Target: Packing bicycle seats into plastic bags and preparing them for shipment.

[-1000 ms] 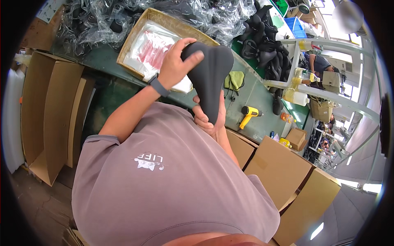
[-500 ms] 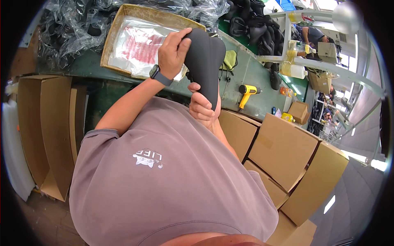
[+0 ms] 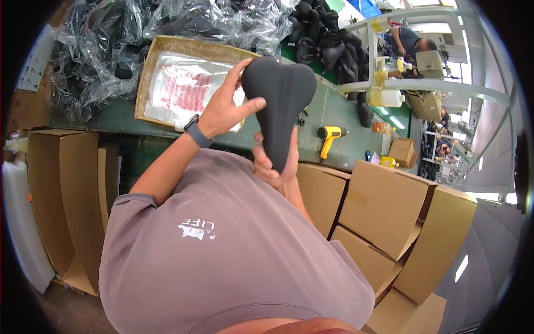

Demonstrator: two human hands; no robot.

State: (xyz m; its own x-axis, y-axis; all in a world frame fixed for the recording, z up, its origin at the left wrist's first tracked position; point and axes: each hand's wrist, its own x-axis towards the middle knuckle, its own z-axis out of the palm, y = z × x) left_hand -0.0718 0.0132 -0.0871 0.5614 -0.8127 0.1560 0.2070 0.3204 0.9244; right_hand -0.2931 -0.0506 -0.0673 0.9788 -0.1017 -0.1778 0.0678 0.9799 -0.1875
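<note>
A black bicycle saddle point(image 3: 278, 106) is held up in front of me, its wide end away from me and its nose toward me. My right hand point(image 3: 286, 177) is closed around the nose from below. At the left edge of the wide end is my left hand point(image 3: 222, 111), its thumb resting on the top surface and its fingers along the rim, partly hidden. A shallow cardboard box point(image 3: 142, 103) stands beyond my left hand, with clear plastic bags point(image 3: 183, 89) printed in red lying in it.
A yellow heat gun point(image 3: 330, 136) lies on the green bench point(image 3: 328, 106) to the right. Plastic-wrapped saddles point(image 3: 117, 44) pile up at the far left, bare black saddles point(image 3: 334, 50) at the back. Cartons point(image 3: 384, 206) stand at right, an open carton point(image 3: 78, 195) at left. A person works farther off.
The saddle has turned to show more of its top, and it sits lower in view. My left hand has shifted from its far end to its left edge, with the thumb opened out across the top.
</note>
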